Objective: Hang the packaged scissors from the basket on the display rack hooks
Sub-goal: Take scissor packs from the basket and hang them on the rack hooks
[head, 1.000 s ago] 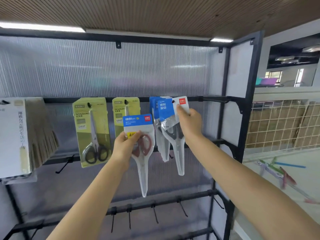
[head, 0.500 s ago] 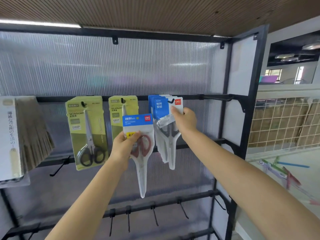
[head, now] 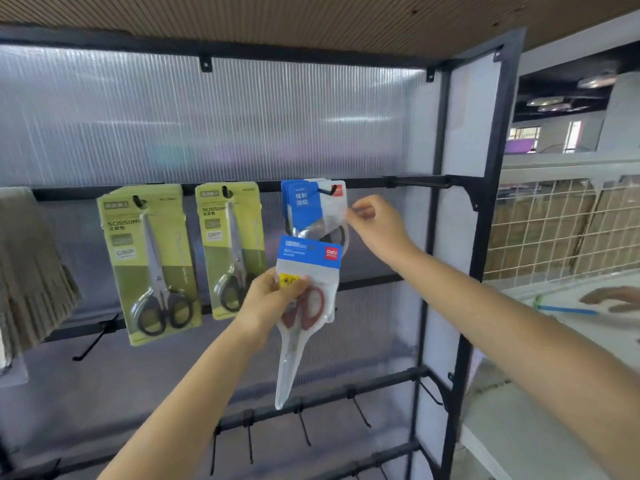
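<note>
A: Where do the packs hang?
B: On the rack's top rail [head: 367, 184], mid-frame: two scissors cards [head: 149, 261] [head: 231, 249] side by side at left, a bunch of packs [head: 313, 206] on the hook to their right.
A: And the hands?
B: Left hand [head: 268, 301] holds a scissors pack [head: 304, 306] just below that bunch, overlapping its bottom; right hand [head: 375, 225] is at the bunch's right edge. Bare hooks [head: 303, 424] line the lower rail

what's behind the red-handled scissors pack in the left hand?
Behind the red-handled scissors pack, held by the left hand: the lower part of the hung blue packs and a rack crossbar. Their scissor blades are covered.
</note>
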